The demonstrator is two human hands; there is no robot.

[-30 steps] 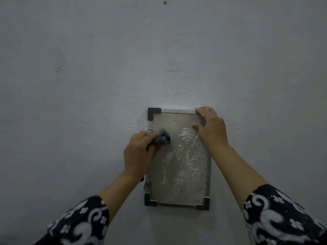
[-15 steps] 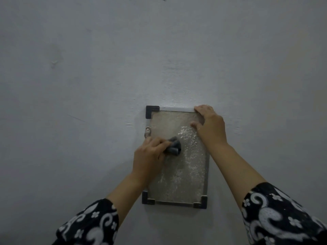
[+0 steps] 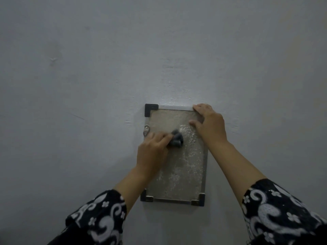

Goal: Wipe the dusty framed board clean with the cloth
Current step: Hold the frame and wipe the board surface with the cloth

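**Board on wall, cloth pressed to upper-left area**

Framed board [image 3: 178,156]: rectangular, portrait, flat against the wall [image 3: 88,76]. Thin metal frame with dark corner caps [image 3: 150,109] at the three corners in view; the top-right corner is under a hand. Small metal hanger tab [image 3: 146,131] on the left edge. Panel is dull grey-brown, with white powdery dust speckled thickest down the centre-right strip; the upper-left patch looks smoother, with less dust.

Cloth [image 3: 176,138]: small dark grey wad, bunched, touching the panel in its upper-left part, at the edge of the dust strip.

Left hand [image 3: 153,152]: fingers curled closed around the cloth, pinning it to the panel.

Right hand [image 3: 209,126]: open, fingers spread flat over the top-right corner, thumb on the panel; holds nothing, just bears on the board.

Both sleeves [image 3: 99,220] black with white swirl and flower print. Wall is plain pale grey, matte, slightly uneven.
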